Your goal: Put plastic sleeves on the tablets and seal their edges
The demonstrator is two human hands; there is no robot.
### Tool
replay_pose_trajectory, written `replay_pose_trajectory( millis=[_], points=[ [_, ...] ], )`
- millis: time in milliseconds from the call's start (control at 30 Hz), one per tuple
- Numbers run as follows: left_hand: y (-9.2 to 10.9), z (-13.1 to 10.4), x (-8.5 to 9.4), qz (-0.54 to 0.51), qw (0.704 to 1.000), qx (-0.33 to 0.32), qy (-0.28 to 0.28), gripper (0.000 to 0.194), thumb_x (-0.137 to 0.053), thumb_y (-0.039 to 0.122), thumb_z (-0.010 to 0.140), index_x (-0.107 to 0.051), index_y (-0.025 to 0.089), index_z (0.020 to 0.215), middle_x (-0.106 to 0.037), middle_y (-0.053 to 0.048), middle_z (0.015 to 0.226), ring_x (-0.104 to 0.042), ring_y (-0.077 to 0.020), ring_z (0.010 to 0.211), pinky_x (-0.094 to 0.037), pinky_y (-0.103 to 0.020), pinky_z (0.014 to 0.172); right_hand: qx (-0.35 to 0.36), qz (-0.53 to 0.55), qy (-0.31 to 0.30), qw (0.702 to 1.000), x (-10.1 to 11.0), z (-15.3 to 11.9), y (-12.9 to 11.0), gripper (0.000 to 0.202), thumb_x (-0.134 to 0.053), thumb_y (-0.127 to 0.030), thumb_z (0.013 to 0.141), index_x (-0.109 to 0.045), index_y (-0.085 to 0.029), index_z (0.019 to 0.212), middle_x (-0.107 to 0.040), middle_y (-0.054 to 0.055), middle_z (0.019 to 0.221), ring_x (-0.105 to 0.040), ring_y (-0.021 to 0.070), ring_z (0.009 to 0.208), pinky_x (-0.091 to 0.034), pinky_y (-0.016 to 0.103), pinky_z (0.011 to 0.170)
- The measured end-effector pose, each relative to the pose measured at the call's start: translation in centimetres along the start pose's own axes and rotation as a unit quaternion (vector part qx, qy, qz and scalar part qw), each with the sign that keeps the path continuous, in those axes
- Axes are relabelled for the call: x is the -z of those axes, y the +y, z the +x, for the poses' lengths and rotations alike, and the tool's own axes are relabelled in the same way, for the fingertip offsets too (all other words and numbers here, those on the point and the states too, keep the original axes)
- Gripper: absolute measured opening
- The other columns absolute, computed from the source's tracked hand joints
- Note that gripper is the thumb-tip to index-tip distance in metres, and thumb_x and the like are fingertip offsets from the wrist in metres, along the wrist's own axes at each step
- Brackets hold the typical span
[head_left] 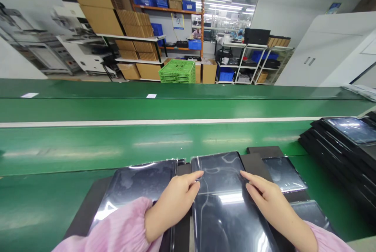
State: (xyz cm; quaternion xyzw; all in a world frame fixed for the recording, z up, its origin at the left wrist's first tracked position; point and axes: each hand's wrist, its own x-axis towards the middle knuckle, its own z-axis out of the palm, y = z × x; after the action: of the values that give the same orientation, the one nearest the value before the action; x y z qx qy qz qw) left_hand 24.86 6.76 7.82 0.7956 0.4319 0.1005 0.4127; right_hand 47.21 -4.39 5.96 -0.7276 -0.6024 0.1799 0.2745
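Observation:
A dark glossy screen panel (pixel 219 218) under clear wrinkled film lies in front of me, its long sides running away from me. My left hand (pixel 179 197) is at its left edge, index finger and thumb on the film near the far corner. At the right edge, my right hand (pixel 270 199) touches it the same way. The other fingers of both hands are curled and mostly hidden. Left of my hands is another film-covered panel (pixel 138 183) on a black backing. Smaller dark panels (pixel 283 173) lie to the right, on black pads (pixel 258 165).
A tall stack of black trays with screens (pixel 349 154) stands at the right. The green bench (pixel 88 146) has a white strip (pixel 176 122) along it and paper labels (pixel 151 96) at the back. Beyond stand green crates (pixel 178 71), cardboard boxes and shelving.

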Motion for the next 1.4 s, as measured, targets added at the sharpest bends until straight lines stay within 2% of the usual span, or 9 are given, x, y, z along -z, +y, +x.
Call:
replay_pose_trajectory(
  millis=[567,700,767,900,1033,1133,1200,1300,1400],
  points=[
    [0.3,0.4,0.4,0.103,0.994,-0.026,-0.020,0.043,-0.036,0.023,0.085,-0.057,0.015,0.121,-0.068,-0.002,0.071,-0.062,-0.0183,0.069,-0.047,-0.029,0.070,0.016,-0.055,0.003,0.998,-0.1,0.3,-0.1,0.039,-0.035,-0.023,0.085,-0.063,-0.018,0.113,-0.068,0.006,0.103,-0.065,0.0212,0.092,-0.055,0.033,0.078],
    [1.1,-1.1,-0.4,0.335,0.935,-0.105,0.054,0.031,-0.048,0.024,0.083,-0.064,0.018,0.109,-0.064,-0.016,0.105,-0.056,-0.0333,0.101,-0.044,-0.050,0.083,0.001,-0.193,-0.011,0.981,0.4,0.3,-0.2,0.035,-0.040,-0.027,0.084,-0.061,-0.019,0.111,-0.068,0.008,0.101,-0.066,0.0264,0.082,-0.054,0.038,0.068],
    [0.9,-2.6,-1.8,0.365,0.912,-0.181,0.036,0.035,-0.060,0.030,0.078,-0.063,0.017,0.110,-0.052,-0.021,0.127,-0.042,-0.0416,0.120,-0.033,-0.063,0.093,-0.031,-0.226,-0.009,0.974,0.5,0.4,-0.2,0.038,-0.043,-0.035,0.084,-0.058,-0.014,0.112,-0.068,0.011,0.093,-0.066,0.0288,0.074,-0.052,0.040,0.062],
    [-1.3,-5.0,-6.2,0.321,0.901,-0.289,-0.040,0.043,-0.052,0.022,0.085,-0.049,0.029,0.127,-0.044,-0.013,0.136,-0.037,-0.0362,0.127,-0.035,-0.062,0.096,-0.104,-0.119,-0.009,0.987,0.3,1.1,-0.2,0.054,-0.047,-0.046,0.080,-0.051,-0.007,0.117,-0.066,0.009,0.072,-0.064,0.0305,0.071,-0.049,0.041,0.067],
    [-2.4,-5.3,-8.2,0.246,0.932,-0.261,0.056,0.043,-0.045,0.033,0.089,-0.044,0.029,0.132,-0.043,-0.013,0.136,-0.041,-0.0368,0.124,-0.040,-0.060,0.094,-0.186,0.209,-0.048,0.959,0.5,1.1,-1.8,0.049,-0.055,-0.051,0.076,-0.054,-0.015,0.109,-0.068,0.006,0.074,-0.065,0.0285,0.076,-0.051,0.037,0.072],
    [-1.4,-6.6,-5.3,0.249,0.908,-0.331,0.067,0.039,-0.040,0.036,0.091,-0.044,0.036,0.129,-0.039,-0.009,0.140,-0.036,-0.0340,0.127,-0.032,-0.063,0.099,-0.200,0.415,-0.087,0.883,1.6,0.1,-4.2,0.045,-0.064,-0.044,0.072,-0.054,-0.019,0.107,-0.069,0.007,0.091,-0.065,0.0284,0.086,-0.053,0.035,0.075],
    [-1.1,-8.8,-1.9,0.257,0.904,-0.336,0.055,0.037,-0.036,0.034,0.092,-0.044,0.035,0.129,-0.033,-0.010,0.144,-0.027,-0.0338,0.132,-0.025,-0.066,0.100,-0.199,0.462,-0.066,0.862,2.2,-0.5,-6.3,0.050,-0.068,-0.040,0.070,-0.052,-0.020,0.112,-0.069,0.007,0.096,-0.065,0.0296,0.087,-0.053,0.037,0.074],
    [-2.9,-12.4,2.5,0.228,0.950,-0.210,0.042,0.048,-0.049,0.037,0.086,-0.042,0.024,0.132,-0.024,-0.017,0.147,-0.011,-0.0381,0.135,-0.015,-0.069,0.100,-0.173,0.485,-0.049,0.856,1.1,-0.8,-9.6,0.052,-0.069,-0.037,0.072,-0.050,-0.022,0.117,-0.067,0.007,0.102,-0.065,0.0288,0.088,-0.053,0.036,0.075],
    [-7.6,-14.5,3.7,0.114,0.982,-0.060,0.141,0.064,-0.053,0.035,0.082,-0.032,0.014,0.139,-0.010,-0.017,0.150,-0.003,-0.0321,0.137,-0.011,-0.058,0.108,-0.138,0.510,-0.103,0.843,-2.7,-0.1,-12.3,0.044,-0.068,-0.037,0.074,-0.052,-0.018,0.111,-0.068,0.008,0.097,-0.065,0.0275,0.087,-0.052,0.035,0.074]
  ],
)
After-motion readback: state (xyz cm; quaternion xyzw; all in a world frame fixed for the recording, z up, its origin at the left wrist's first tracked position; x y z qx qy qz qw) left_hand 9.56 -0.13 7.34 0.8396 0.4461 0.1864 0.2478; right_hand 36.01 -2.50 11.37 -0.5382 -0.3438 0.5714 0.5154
